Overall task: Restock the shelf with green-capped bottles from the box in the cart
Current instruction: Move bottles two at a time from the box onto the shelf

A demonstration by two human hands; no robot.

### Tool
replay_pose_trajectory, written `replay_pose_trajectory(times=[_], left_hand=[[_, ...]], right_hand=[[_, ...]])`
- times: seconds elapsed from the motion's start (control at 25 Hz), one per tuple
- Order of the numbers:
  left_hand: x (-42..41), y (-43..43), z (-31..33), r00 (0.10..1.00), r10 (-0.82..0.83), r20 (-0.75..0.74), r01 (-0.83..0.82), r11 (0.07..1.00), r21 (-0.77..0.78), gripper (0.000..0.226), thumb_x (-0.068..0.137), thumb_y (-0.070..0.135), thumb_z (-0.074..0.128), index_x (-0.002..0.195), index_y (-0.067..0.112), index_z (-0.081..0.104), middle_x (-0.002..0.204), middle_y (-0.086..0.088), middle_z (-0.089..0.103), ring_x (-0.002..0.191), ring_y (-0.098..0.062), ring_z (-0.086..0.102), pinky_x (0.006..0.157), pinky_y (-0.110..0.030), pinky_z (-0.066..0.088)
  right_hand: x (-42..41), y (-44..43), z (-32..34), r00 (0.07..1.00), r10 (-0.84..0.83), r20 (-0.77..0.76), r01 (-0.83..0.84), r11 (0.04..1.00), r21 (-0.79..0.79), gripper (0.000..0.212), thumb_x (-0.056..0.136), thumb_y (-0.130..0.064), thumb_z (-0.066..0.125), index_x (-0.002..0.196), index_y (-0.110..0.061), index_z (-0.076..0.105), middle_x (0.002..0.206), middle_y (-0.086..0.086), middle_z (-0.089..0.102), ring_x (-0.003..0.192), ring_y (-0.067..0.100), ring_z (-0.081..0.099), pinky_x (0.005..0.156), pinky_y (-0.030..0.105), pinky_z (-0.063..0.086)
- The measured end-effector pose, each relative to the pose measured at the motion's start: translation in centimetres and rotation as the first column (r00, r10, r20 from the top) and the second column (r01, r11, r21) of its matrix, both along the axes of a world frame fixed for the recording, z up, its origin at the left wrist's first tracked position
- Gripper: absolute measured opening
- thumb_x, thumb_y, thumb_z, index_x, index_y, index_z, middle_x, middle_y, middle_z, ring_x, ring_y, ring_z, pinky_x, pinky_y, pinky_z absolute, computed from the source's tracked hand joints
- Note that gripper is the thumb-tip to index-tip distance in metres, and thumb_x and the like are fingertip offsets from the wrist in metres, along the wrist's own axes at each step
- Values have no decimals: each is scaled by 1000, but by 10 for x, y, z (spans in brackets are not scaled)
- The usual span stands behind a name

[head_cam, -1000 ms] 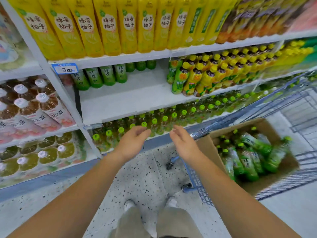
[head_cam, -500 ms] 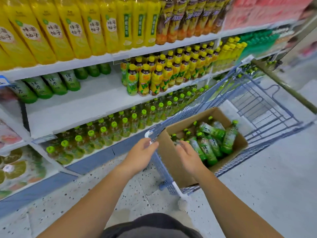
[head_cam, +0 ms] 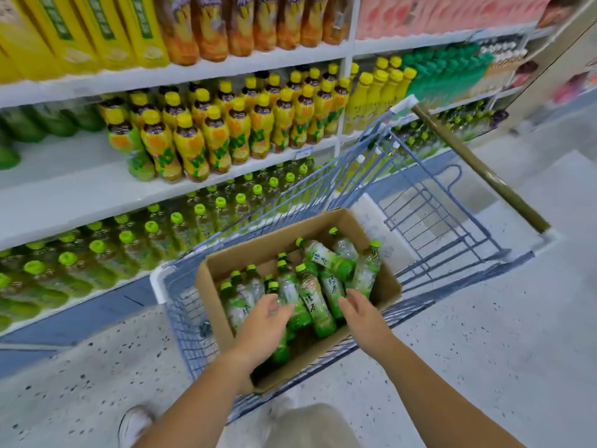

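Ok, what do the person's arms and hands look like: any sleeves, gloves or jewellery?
No gloves, rings or watch show on the left hand or the right hand. Both arms are bare to the picture's edge, with no sleeves, bands or markings. Below them are light beige trousers and a white shoe.

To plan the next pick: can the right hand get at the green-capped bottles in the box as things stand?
Probably yes. The box is open on top, the right hand hovers over the green-capped bottles, and nothing lies between them.
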State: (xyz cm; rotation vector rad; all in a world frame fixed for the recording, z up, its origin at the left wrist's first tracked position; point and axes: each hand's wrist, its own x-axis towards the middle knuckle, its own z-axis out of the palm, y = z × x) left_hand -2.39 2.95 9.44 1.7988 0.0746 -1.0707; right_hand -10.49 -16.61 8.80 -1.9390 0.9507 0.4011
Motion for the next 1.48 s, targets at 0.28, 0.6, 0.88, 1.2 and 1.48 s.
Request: replay_pose_trajectory(times=[0.28, 0.6, 0.88, 1.2, 1.48], left_hand=[[10, -78, -98, 992, -4, -126, 7, 1000, 23, 77, 97, 57, 50, 158, 18, 22, 159, -1, 34, 142, -22, 38, 113, -35, 32], [26, -122, -186, 994, -100, -46, 106, 984, 144, 60, 99, 37, 58, 149, 15, 33, 134, 1, 49, 109, -17, 49, 87, -29, 39], [25, -154, -231, 995, -79, 63, 52, 934, 353, 31, 89, 30, 72, 107, 12, 54, 99, -8, 65, 87, -24, 63, 65, -33, 49], [31, -164, -240, 991, -62, 122, 5, 905, 426, 36, 83, 28, 81, 96, 8, 55, 85, -4, 62, 70, -18, 58, 49, -27, 38], [-8, -184, -239, 943, 23, 333, -119, 956, 270, 40, 93, 17, 67, 113, 18, 33, 96, 0, 50, 87, -17, 57, 64, -23, 42]], right_hand=[[27, -92, -80, 990, -18, -143, 6, 996, -84, 60, 102, -46, 43, 153, -17, 31, 149, 9, 47, 133, 28, 47, 107, 40, 39], [36, -166, -156, 960, -128, -250, 86, 981, -171, 50, 84, -33, 75, 121, -6, 54, 109, 12, 67, 103, 31, 63, 93, 44, 51], [49, -194, -191, 940, -174, -292, 190, 981, 27, 39, 79, -25, 82, 113, -14, 67, 113, 6, 71, 104, 26, 65, 93, 41, 53], [59, -196, -193, 906, -219, -362, 308, 928, 211, 41, 79, -22, 83, 114, -11, 65, 115, 8, 69, 107, 24, 65, 97, 36, 53], [59, -176, -202, 893, -238, -381, 361, 885, 294, 65, 79, -32, 82, 133, -14, 52, 128, 17, 58, 109, 34, 62, 87, 39, 55]])
